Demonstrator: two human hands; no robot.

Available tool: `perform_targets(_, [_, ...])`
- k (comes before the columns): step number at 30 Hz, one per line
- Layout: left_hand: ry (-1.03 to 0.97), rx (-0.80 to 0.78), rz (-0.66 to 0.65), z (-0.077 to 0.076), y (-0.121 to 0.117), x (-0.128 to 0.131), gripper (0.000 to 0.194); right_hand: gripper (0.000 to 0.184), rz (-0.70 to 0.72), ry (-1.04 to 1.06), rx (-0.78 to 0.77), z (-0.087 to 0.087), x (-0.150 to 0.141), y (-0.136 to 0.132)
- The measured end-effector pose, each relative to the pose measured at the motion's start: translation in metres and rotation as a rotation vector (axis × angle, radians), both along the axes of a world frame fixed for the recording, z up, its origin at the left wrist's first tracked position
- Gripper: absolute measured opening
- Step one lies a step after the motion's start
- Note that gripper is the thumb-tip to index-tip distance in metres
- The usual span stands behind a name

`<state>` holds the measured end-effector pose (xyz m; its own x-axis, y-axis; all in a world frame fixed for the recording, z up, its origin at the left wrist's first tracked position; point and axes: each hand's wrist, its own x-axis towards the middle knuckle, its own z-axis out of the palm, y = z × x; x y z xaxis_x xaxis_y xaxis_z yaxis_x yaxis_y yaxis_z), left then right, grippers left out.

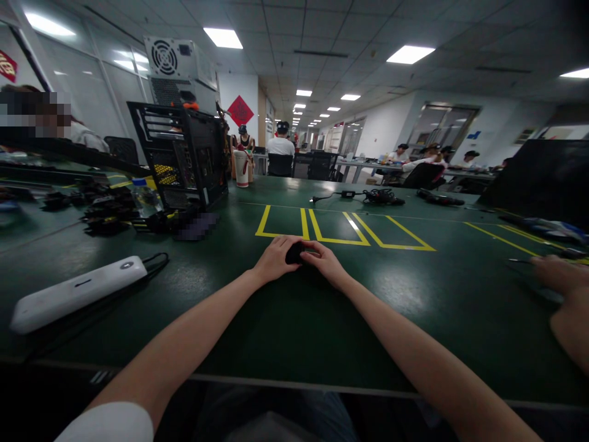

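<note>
Both my hands meet over the dark green table (294, 331), just in front of the yellow taped boxes (340, 230). My left hand (275, 259) and my right hand (324, 259) are both closed around a small black object (294, 252) held between them. What the object is cannot be made out. My forearms stretch forward from the near table edge.
An open black computer case (184, 156) stands at the back left beside a pile of black cables (108, 212). A white power strip (76, 291) lies at the near left. Another person's arm (568, 294) rests at the right edge. Cables and tools (381, 196) lie further back.
</note>
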<state>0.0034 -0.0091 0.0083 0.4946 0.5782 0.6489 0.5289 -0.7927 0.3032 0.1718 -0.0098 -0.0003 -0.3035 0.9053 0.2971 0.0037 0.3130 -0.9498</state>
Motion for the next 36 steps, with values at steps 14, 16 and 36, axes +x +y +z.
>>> perform_targets(14, [0.0,-0.007,0.007,0.0003,-0.0002,0.0005,0.056,0.035,-0.043,-0.022,-0.018,-0.0028,0.0012,0.0022])
perform_targets(16, [-0.002,-0.01,0.006,0.0004,-0.0004,0.0002,0.056,0.034,-0.008,0.013,-0.019,-0.0017,0.0011,0.0005])
perform_targets(36, [-0.01,-0.01,-0.011,-0.0004,0.0007,-0.0004,0.057,0.032,0.024,0.076,-0.029,-0.0036,0.0018,0.0013])
